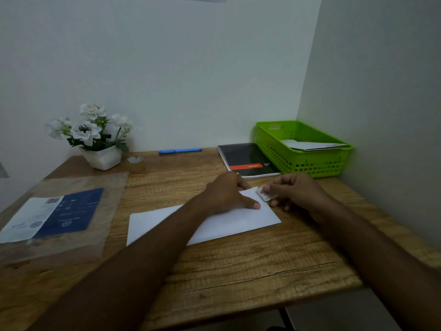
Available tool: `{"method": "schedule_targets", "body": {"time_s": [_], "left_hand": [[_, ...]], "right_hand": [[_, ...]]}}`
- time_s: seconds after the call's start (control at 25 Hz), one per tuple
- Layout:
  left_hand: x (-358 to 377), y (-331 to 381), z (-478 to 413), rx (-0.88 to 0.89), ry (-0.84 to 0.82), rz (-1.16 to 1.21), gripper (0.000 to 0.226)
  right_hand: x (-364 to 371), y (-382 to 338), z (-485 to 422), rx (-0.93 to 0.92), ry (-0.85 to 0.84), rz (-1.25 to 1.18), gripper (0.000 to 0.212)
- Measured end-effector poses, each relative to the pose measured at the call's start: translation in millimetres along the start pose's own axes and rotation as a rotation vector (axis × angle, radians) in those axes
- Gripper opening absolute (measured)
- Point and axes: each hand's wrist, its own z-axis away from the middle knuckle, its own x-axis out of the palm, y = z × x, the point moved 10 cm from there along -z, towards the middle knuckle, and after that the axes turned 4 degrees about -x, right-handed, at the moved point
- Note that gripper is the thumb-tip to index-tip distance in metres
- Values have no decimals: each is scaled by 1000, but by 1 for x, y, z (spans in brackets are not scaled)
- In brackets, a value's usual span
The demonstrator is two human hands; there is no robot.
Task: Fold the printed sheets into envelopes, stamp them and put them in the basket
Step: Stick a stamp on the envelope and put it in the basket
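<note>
A white envelope [229, 223] lies flat and slanted on the wooden desk [238, 271]. My left hand [226, 193] presses down on its far right part, thumb stretched toward the corner. My right hand [294, 191] pinches a small pale stamp [265, 194] at the envelope's top right corner. The green basket [303, 163] stands at the back right against the wall, with a white envelope [312, 145] inside. On the left, a printed blue-and-white sheet [55, 215] lies inside a clear plastic sleeve.
A black notebook [245, 160] lies just behind my hands, beside the basket. A blue pen [180, 151] rests along the back edge. A white pot of white flowers [95, 137] and a tape roll [135, 162] stand at the back left. A wall runs close on the right.
</note>
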Motion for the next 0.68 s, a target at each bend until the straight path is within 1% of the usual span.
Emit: {"method": "schedule_targets", "body": {"time_s": [0.12, 0.24, 0.36, 0.48, 0.68], "left_hand": [[-6, 2, 2, 3, 59, 69, 24], [-16, 2, 6, -3, 109, 236, 16], [-19, 4, 11, -3, 132, 327, 13], [-21, 3, 16, -10, 153, 376, 13], [-25, 3, 19, -15, 167, 432, 14]], "right_hand": [[0, -3, 0, -23, 30, 18, 11], [3, -7, 1, -49, 51, -48, 12], [4, -10, 2, -86, 89, -93, 17], [5, -11, 2, -107, 131, -82, 13], [10, -15, 4, -116, 134, -78, 8]]}}
